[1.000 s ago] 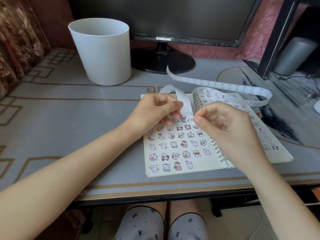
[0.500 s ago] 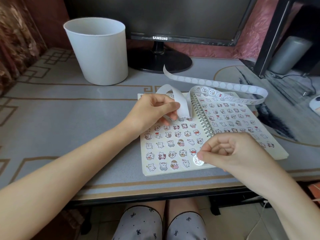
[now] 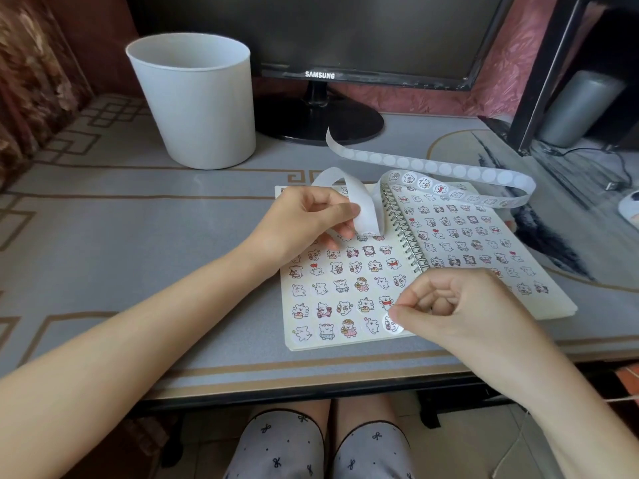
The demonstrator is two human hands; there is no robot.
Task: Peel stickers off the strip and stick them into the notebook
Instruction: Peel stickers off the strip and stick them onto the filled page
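Bearing open notebook, grey bordered desk

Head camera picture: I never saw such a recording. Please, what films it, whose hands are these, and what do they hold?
There is no machine here: a person wears one camera on the head, looking forward and down. Both hands are the person's own. On the table lie an open spiral notebook full of small stickers, a white bin and a monitor. The left hand holds the long sticker strip above the notebook. The right hand pinches one round sticker at the bottom row of the left page.
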